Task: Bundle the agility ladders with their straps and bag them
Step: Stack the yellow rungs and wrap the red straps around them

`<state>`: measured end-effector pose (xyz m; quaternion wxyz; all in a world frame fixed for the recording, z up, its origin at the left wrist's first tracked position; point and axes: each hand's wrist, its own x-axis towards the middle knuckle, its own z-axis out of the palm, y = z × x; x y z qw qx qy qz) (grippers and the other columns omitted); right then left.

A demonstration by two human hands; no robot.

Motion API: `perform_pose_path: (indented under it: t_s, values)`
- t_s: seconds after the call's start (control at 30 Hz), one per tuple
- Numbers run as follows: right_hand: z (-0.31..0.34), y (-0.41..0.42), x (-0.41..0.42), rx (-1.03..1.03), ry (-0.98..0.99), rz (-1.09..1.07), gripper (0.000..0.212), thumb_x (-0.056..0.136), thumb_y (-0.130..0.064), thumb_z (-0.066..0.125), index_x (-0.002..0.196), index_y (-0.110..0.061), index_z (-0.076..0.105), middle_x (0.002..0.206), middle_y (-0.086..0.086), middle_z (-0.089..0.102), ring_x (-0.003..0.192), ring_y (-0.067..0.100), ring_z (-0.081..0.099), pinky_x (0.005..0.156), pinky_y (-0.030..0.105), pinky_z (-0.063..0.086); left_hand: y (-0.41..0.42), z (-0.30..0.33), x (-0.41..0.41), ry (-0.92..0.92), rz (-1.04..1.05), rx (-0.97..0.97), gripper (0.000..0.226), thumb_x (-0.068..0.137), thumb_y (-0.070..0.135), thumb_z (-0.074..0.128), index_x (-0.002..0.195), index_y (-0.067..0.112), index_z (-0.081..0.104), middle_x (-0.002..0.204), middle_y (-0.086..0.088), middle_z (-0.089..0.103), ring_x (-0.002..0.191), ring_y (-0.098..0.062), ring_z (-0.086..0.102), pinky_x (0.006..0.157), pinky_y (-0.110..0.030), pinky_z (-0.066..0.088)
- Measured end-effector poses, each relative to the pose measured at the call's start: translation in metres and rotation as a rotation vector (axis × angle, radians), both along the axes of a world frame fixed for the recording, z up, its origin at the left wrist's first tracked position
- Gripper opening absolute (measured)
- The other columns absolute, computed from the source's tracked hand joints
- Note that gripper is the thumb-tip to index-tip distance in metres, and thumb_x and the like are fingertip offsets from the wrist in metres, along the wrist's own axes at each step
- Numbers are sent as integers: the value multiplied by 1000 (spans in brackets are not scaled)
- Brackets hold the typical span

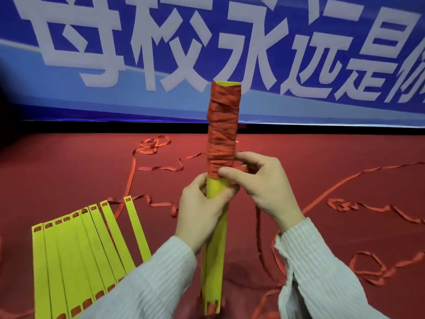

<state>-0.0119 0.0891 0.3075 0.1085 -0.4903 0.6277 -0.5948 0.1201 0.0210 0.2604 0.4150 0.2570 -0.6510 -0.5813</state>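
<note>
- Yellow bundle (pixel 213 249) stands upright on the red floor (pixel 322 157); our left hand (pixel 202 210) grips its middle.
- Our right hand (pixel 259 183) pinches the red strap (pixel 222 134) wound around its top half.
- More rungs (pixel 80 249) lie flat at the left.

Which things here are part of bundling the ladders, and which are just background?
Part of the job:
- held rung bundle
- red strap wound round it
- left hand, right hand
- flat yellow rungs
- loose strap on floor

Just there:
- blue banner
- red carpet
</note>
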Motion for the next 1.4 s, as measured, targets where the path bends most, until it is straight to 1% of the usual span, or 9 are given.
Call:
perform_pose_path:
  t_s: [0.13,0.27,0.4,0.53,0.7,0.9,1.03,1.17,1.4]
  values:
    - [-3,-2,0,48,66,-10,28,77,-35,88,100,-29,74,76,6,69,60,11,52,61,37,48,2,-2,-1,-7,47,-66,19,92,34,78,104,23,68,87,0,76,73,-14,65,73,-47,55]
    - [5,1,0,-12,-129,166,26,83,-6,83,99,-12,62,67,8,59,54,17,54,50,29,46,1,3,1,91,-128,-24,20,97,21,72,115,16,65,89,9,75,82,-5,67,75,-22,51]
    - [4,1,0,-1,-21,75,29,78,-18,89,92,-19,63,72,-3,65,55,10,49,53,29,44,3,8,0,128,-141,25,30,87,14,83,113,12,69,96,3,79,87,-11,73,77,-22,55]
    - [4,7,-11,50,-123,277,20,85,-8,80,98,-16,67,75,-5,68,61,8,57,58,23,48,3,12,3,132,-135,-11,19,86,5,81,101,15,73,83,8,78,74,-2,69,71,-17,51]
    - [8,11,-11,21,-124,304,19,94,5,66,95,-12,73,71,0,70,65,13,65,64,24,54,-6,13,7,148,-138,16,15,90,8,78,103,12,73,92,-5,80,77,-12,68,72,-28,55]
    - [6,8,-9,-58,-230,307,18,85,-7,77,98,-10,66,69,-5,60,60,8,55,59,20,47,-7,7,5,168,-246,75,48,80,22,81,119,16,54,85,5,67,76,-16,62,73,-37,55]
    - [10,9,-6,-93,-205,232,21,79,-17,84,93,-14,69,74,-2,67,68,9,59,62,24,47,-12,9,8,264,-345,130,38,79,32,82,114,21,73,99,-2,70,92,-21,62,86,-43,52]
    - [5,5,1,-129,-198,159,27,81,-10,84,74,-10,57,64,2,59,57,10,52,54,22,45,-7,7,8,248,-411,204,45,86,37,76,123,12,71,114,-15,73,107,-37,68,103,-58,53]
    - [6,14,-17,62,-47,268,20,89,4,72,96,-15,71,81,-11,73,63,4,54,64,15,44,-6,13,8,198,-297,191,9,98,11,65,108,12,65,89,-8,71,78,-22,69,69,-33,61]
